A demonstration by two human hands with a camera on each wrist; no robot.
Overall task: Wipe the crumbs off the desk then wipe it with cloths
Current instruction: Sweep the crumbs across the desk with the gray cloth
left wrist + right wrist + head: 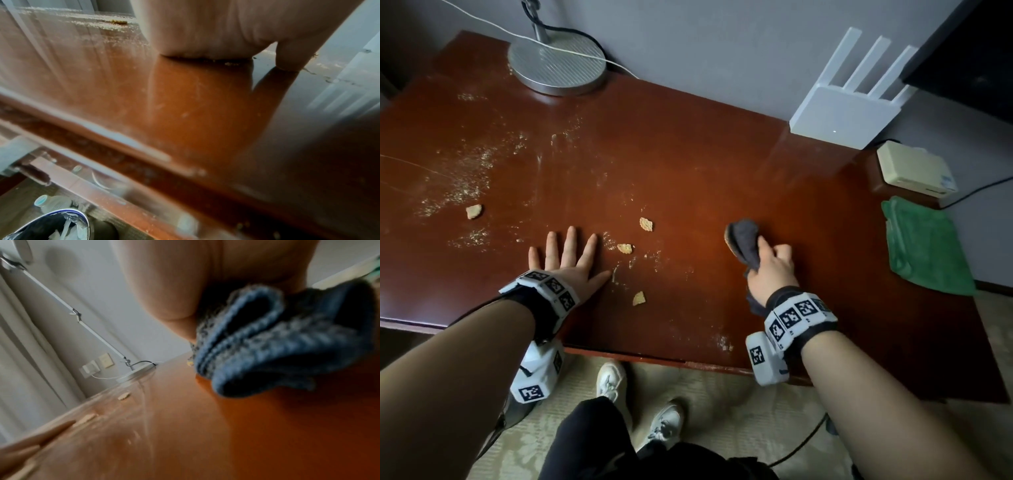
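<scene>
Both hands on desk (688,164): right hand (770,270) fingers clutch grey cloth (744,240); left hand (566,260) flat, fingers spread.

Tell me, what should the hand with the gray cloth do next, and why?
Probably sweep the gray cloth, gripped by the right hand, leftward toward the cracker bits. The desk around the cloth looks clean, while crumbs lie beside the flat left hand.

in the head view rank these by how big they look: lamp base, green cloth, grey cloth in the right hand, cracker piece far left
1. Round lamp base and green cloth: too alike to rank.
2. Grey cloth, bunched and partly hidden in the right hand.
3. Cracker piece, clearly smallest.
</scene>
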